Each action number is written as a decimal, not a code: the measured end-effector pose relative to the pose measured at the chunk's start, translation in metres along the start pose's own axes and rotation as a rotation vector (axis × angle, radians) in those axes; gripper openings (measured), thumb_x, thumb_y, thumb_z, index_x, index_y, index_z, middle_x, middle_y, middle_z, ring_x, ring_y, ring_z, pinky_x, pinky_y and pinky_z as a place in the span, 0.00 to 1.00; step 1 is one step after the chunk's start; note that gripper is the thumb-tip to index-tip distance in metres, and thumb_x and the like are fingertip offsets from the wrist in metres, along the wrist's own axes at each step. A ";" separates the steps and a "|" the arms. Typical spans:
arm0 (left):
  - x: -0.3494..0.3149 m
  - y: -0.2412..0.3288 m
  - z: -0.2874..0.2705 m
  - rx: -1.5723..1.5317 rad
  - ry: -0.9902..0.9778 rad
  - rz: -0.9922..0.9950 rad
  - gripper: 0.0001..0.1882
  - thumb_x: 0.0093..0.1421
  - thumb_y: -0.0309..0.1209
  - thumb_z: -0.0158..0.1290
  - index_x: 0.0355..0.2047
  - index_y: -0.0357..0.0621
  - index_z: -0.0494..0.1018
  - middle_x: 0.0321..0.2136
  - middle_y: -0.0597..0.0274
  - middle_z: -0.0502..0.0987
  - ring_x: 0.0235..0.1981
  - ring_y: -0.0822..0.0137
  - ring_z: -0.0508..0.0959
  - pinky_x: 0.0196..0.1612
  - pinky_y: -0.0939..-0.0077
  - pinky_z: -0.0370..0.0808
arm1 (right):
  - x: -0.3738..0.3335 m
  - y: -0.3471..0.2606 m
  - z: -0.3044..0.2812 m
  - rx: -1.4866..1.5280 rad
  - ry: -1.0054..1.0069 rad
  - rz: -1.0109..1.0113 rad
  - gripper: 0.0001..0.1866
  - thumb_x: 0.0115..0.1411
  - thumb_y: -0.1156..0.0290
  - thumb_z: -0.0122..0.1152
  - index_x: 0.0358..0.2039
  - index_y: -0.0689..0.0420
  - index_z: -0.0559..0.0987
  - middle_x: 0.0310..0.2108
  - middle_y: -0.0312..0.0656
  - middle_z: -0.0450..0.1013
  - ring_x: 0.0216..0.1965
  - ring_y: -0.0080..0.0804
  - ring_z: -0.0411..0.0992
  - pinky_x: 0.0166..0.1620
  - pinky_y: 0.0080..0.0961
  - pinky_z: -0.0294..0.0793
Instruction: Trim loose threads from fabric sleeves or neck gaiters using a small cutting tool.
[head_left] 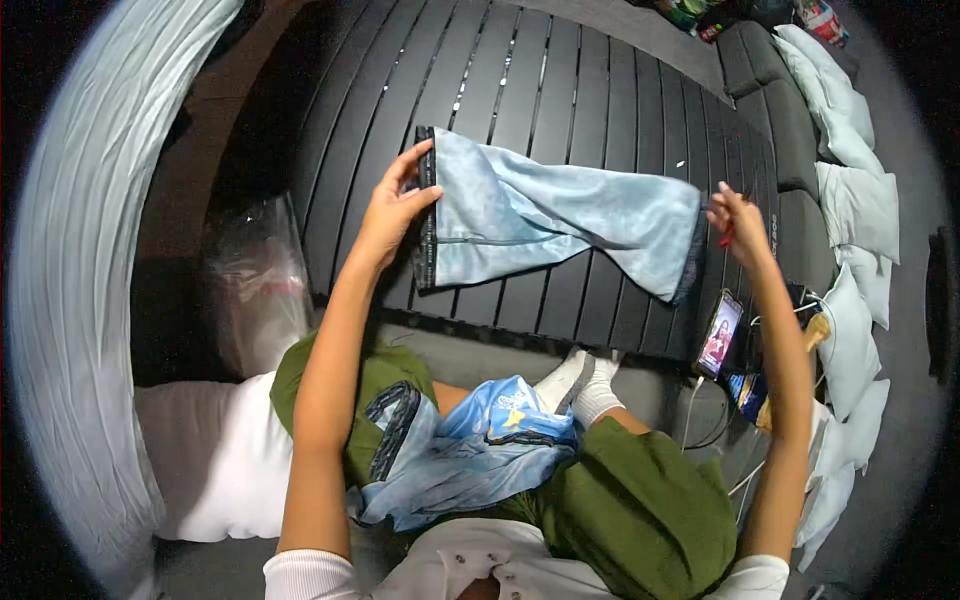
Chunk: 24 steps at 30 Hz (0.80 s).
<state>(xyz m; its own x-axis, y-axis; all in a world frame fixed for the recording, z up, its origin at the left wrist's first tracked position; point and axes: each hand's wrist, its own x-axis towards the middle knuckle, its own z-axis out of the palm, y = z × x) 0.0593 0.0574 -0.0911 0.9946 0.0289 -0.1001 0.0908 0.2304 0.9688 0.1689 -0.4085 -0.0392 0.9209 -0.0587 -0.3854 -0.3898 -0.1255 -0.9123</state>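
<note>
Light blue mottled shorts (520, 205) lie stretched out over the slatted black table, dark waistband to the left and dark-trimmed leg hem to the right. My left hand (395, 200) pinches the waistband between thumb and fingers. Just beyond the hem, my right hand (738, 220) is closed, with a small red thing (727, 238) showing under its fingers; what it is cannot be made out. A short dark strip reaches from the hem towards those fingers. In my lap rests a second blue garment (450, 455) with a dark band and a printed patch.
The black slatted table (380, 130) fills the middle. A lit phone (720, 335) with cables stands by its right edge. Clear plastic bags (262, 290) are at left beside a white pillow (215, 455). Pale cushions (860, 210) line the grey seat at right.
</note>
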 end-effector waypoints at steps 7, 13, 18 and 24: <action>-0.004 -0.009 -0.010 0.204 0.000 -0.416 0.38 0.51 0.27 0.54 0.60 0.53 0.48 0.28 0.71 0.69 0.27 0.81 0.67 0.28 0.86 0.62 | -0.039 0.072 -0.007 -0.585 0.082 0.019 0.21 0.48 0.56 0.64 0.21 0.60 0.65 0.22 0.38 0.69 0.23 0.20 0.70 0.25 0.16 0.71; -0.007 0.002 -0.010 0.348 -0.076 -0.405 0.34 0.52 0.23 0.51 0.59 0.51 0.51 0.24 0.73 0.68 0.25 0.81 0.65 0.28 0.84 0.62 | -0.067 0.083 0.005 -0.817 0.010 -0.028 0.20 0.44 0.63 0.67 0.20 0.59 0.64 0.18 0.38 0.66 0.17 0.23 0.67 0.20 0.21 0.67; -0.018 -0.005 -0.009 0.453 -0.394 -0.236 0.26 0.51 0.20 0.49 0.52 0.45 0.63 0.52 0.61 0.64 0.52 0.70 0.63 0.54 0.79 0.58 | -0.070 0.070 0.005 -0.559 -0.112 0.121 0.21 0.45 0.74 0.64 0.19 0.52 0.56 0.15 0.31 0.58 0.17 0.20 0.62 0.22 0.20 0.63; -0.028 0.005 -0.003 0.310 -0.227 -0.306 0.47 0.43 0.10 0.46 0.61 0.56 0.41 0.44 0.61 0.64 0.34 0.77 0.68 0.37 0.82 0.67 | -0.077 0.031 0.014 -0.037 -0.040 0.127 0.18 0.53 0.70 0.57 0.16 0.46 0.57 0.15 0.23 0.54 0.16 0.13 0.51 0.20 0.13 0.49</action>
<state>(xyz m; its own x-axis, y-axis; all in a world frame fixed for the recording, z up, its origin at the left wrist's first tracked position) 0.0315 0.0602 -0.0842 0.9029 -0.2158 -0.3718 0.3569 -0.1058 0.9281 0.0860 -0.3937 -0.0394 0.8631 -0.0375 -0.5036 -0.5028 -0.1563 -0.8502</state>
